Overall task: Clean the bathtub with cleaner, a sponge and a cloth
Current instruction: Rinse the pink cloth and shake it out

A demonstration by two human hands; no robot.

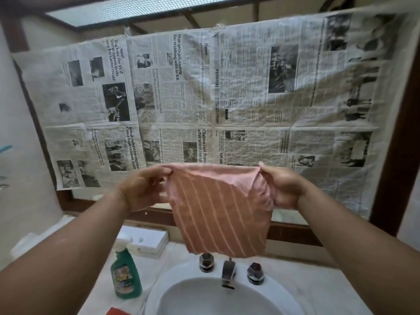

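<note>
A pink cloth [218, 212] with thin pale stripes hangs spread out above the sink. My left hand [141, 189] pinches its upper left corner, and my right hand [284, 187] pinches the upper right corner. A green spray bottle of cleaner [125, 276] with a white trigger stands on the counter left of the basin. An orange-red edge, possibly the sponge [118, 312], shows at the bottom of the view. No bathtub is in view.
A white basin [181, 298] with a chrome tap [228, 272] and two knobs lies below the cloth. A white box [147, 242] sits on the counter behind the bottle. Newspaper sheets [204, 98] cover the mirror ahead. Its dark wooden frame [395, 155] runs down the right.
</note>
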